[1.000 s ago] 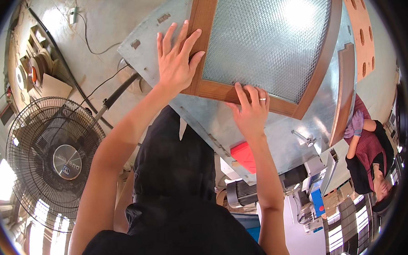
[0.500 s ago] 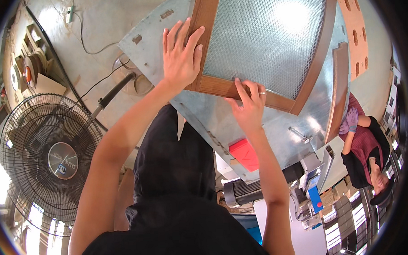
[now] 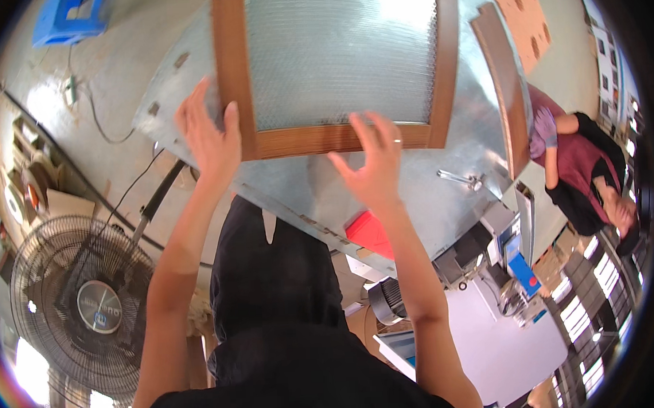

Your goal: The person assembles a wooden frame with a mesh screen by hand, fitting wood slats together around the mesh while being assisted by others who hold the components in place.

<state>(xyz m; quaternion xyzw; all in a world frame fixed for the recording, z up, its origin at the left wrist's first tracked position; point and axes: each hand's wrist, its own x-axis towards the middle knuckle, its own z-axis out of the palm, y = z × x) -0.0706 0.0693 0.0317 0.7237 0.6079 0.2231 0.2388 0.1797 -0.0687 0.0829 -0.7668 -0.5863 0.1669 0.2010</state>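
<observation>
A brown wooden frame (image 3: 295, 140) with a textured glass panel (image 3: 335, 58) lies on the grey metal table (image 3: 297, 187). Beside its left stile is my left hand (image 3: 211, 140), fingers spread and thumb close to the wood; whether the thumb touches it I cannot tell. My right hand (image 3: 376, 162), a ring on one finger, is over the bottom rail with fingers and thumb apart. Its fingertips reach the lower edge of the glass, and contact is unclear. Neither hand grips anything. The frame's far end runs out of view.
A red box-like object (image 3: 370, 235) and a small metal tool (image 3: 461, 179) lie on the table. A curved wooden piece (image 3: 503, 87) is at the right, near a co-worker's gloved hand (image 3: 543, 131). A black fan (image 3: 83, 306) stands left; a blue stool (image 3: 69, 18) is far left.
The frame now sits squarer to me, where it was tilted before. My left hand has come off its corner and opened beside it. The view has shifted.
</observation>
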